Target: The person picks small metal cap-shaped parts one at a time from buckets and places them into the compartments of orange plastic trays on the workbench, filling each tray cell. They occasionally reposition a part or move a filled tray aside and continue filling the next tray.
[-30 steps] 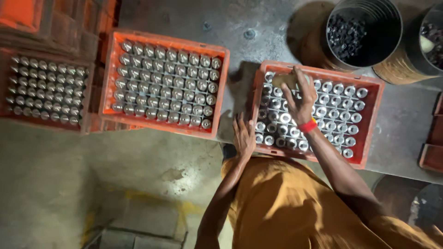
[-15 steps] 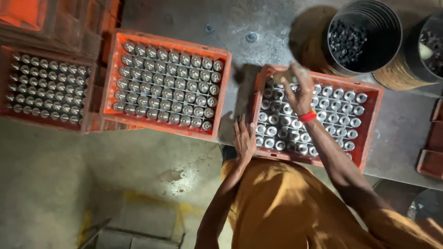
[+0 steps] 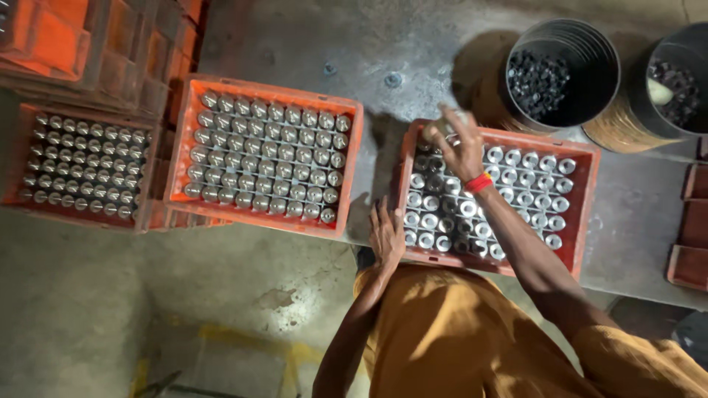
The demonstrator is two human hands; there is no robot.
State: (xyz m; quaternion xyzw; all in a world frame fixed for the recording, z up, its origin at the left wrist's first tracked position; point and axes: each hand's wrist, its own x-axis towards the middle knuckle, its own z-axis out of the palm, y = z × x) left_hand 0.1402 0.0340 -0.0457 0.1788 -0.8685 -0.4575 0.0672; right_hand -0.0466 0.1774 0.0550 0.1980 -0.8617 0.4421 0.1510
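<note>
Two hands at the right crate [image 3: 582, 214]; your left hand [image 3: 386, 236] lies flat, fingers spread and released, on that crate's near-left corner, touching the rim; your right hand [image 3: 459, 147] hovers over the crate's far-left part, fingers curled about a small metal piece [image 3: 431, 131] at the fingertips, though the grip itself is partly hidden, so you can't tell how firmly it's clenched; red band [image 3: 479, 183] on that wrist; the crate is orange plastic, filled with rows of upright silvery cylinders [image 3: 527, 184], right rows shiny, left rows darker in shadow; left of the crate, with a gap of grey bench between, a second crate [image 3: 265, 88] packed full with the same cylinders; further left of that, a third crate [image 3: 22, 155] lower down, also full; beyond the right crate, two dark buckets: near bucket [image 3: 590, 44] holds small black parts, far-right bucket [image 3: 664, 125] cut by the frame edge; stacked orange crates [image 3: 51, 37] far left of the right crate; your orange shirt [image 3: 457, 339] fills the bottom.
</note>
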